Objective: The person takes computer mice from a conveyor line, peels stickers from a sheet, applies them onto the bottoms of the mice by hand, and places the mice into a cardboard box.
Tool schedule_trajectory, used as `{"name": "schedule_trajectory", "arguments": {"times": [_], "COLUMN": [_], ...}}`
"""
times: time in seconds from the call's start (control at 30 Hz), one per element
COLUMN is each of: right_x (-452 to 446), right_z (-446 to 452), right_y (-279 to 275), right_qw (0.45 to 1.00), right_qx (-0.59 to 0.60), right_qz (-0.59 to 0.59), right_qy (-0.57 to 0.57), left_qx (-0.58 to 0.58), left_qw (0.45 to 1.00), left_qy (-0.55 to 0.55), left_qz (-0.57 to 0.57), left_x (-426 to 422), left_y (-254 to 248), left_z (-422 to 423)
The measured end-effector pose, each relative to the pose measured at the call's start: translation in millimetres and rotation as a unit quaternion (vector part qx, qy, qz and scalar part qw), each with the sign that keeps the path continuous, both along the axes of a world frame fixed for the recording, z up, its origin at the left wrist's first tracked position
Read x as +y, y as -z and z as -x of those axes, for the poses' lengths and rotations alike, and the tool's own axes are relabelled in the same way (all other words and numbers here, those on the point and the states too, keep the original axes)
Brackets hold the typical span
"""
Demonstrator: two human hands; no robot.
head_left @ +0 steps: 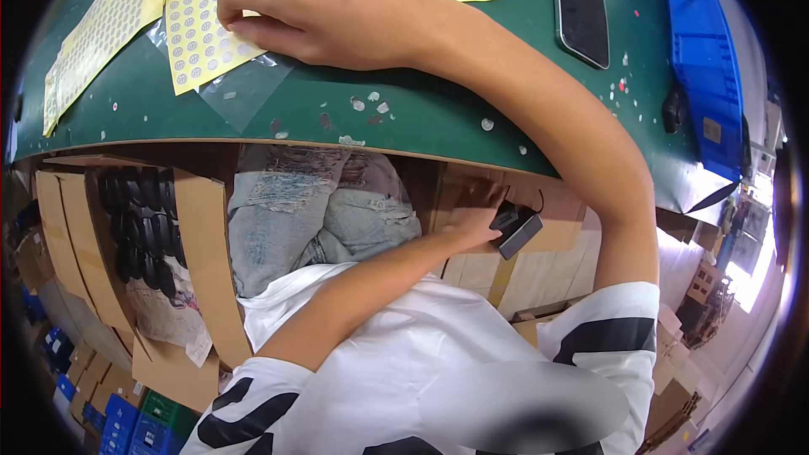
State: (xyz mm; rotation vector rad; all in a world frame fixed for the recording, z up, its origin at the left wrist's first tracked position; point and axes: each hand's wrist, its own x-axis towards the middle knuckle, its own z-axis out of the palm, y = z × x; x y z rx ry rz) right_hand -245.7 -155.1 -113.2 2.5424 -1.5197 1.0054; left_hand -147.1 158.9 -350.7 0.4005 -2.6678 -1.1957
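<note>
My right hand (316, 13) reaches across the green table, its fingers curled and thumb and forefinger pinched at a yellow sheet of round grey stickers (192, 46). Whether a single sticker is between the fingertips is hidden. Under the sheet lies a clear plastic bag (244, 97). Below the table edge, my left hand (474, 221) is at a black box-shaped piece with a thin cord (518, 234), thumb against its side. That hand is over an open cardboard box (552, 223) to the right of my lap.
A second sticker sheet (109, 38) lies at the table's left. A phone (581, 8) and a blue bin (708, 59) are on the right. Loose sticker bits (371, 105) dot the green table (438, 109). To my left stands a carton (202, 244) with black pieces (143, 219).
</note>
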Motion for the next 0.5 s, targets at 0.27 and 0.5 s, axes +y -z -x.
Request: {"name": "schedule_trajectory", "arguments": {"times": [0.27, 0.5], "right_x": [-4, 1], "right_z": [1, 4], "right_y": [2, 0], "right_qw": [1.0, 1.0], "right_qx": [0.0, -0.003], "right_qz": [-0.001, 0.001], "right_qy": [0.004, 0.002], "left_qx": [-0.246, -0.173], "left_qw": [0.936, 0.928], "left_qy": [0.174, 0.115], "left_qz": [-0.182, -0.31], "left_x": [-31, -66], "left_y": [-48, -85], "left_z": [1, -7]}}
